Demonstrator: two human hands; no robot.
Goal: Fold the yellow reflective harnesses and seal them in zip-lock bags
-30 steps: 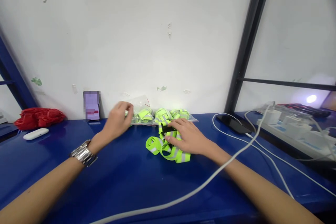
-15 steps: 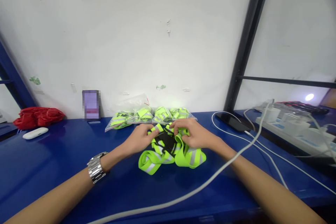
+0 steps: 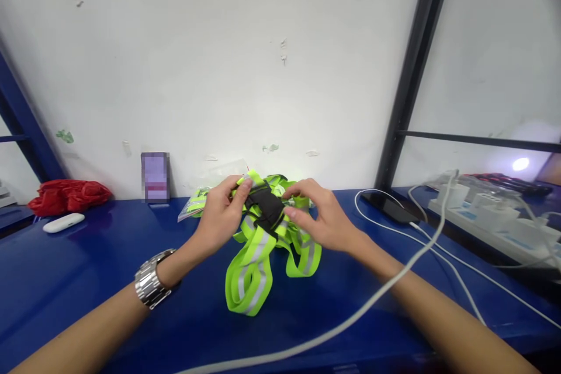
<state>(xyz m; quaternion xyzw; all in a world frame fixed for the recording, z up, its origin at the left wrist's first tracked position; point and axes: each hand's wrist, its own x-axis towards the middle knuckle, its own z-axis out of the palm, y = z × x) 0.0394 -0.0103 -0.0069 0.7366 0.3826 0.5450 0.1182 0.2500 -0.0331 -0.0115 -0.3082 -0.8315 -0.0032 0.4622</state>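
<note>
A neon green strap bundle with grey reflective stripes (image 3: 256, 263) hangs in loops from a black centre patch (image 3: 268, 205), raised over the blue table. My left hand (image 3: 223, 207) pinches the green strap at the patch's upper left, thumb on top; a silver watch (image 3: 151, 280) is on that wrist. At the patch's right edge is my right hand (image 3: 322, 216), its thumb and forefinger apart, the thumb tip at the bundle; whether it grips anything is unclear. Behind the bundle, a clear bag of similar green straps (image 3: 196, 201) is mostly hidden.
A white cable (image 3: 342, 311) crosses in front of my right forearm. At right are a black phone (image 3: 390, 207) and a power strip with chargers (image 3: 486, 216). A red bundle (image 3: 70, 196), a white case (image 3: 63, 222) and a blurred upright box (image 3: 155, 178) stand at left.
Both hands have lifted the strap bundle, so its loops now hang lower and the black patch faces up more. My right thumb and forefinger have spread apart. The view has shifted slightly.
</note>
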